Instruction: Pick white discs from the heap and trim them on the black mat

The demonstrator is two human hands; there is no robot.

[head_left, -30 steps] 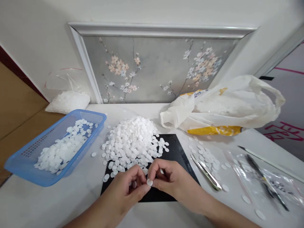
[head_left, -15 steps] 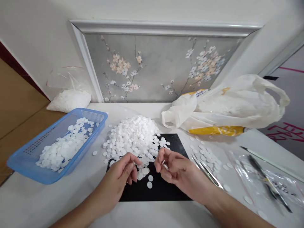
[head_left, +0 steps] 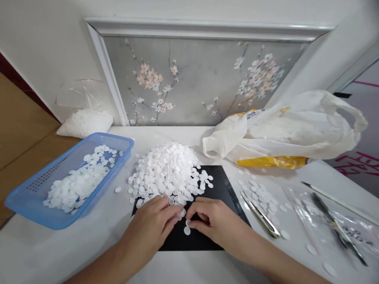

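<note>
A heaped pile of small white round discs [head_left: 168, 169] lies at the centre, partly over a black mat [head_left: 217, 179]. At the pile's near edge, my left hand [head_left: 154, 219] is bent low over the mat, thumb and index finger close together by a few discs; whatever they pinch is hidden. My right hand [head_left: 213, 217] faces it from the right, fingers curled, with the thumb and index tips at a white disc on the mat. Just below those tips rests another white disc [head_left: 187, 230].
At left stands a blue basket [head_left: 89, 209] holding more discs, with a clear bag of white pieces [head_left: 85, 122] behind. To the right are a white plastic bag [head_left: 275, 138], loose discs [head_left: 263, 199], tweezers [head_left: 262, 219], a pen-like black tool [head_left: 337, 228] and clear zip bags [head_left: 304, 205].
Both hands have come down onto the mat and closer together. The right hand, turned palm-up before, now has its back upward and its fingertips at a disc.
</note>
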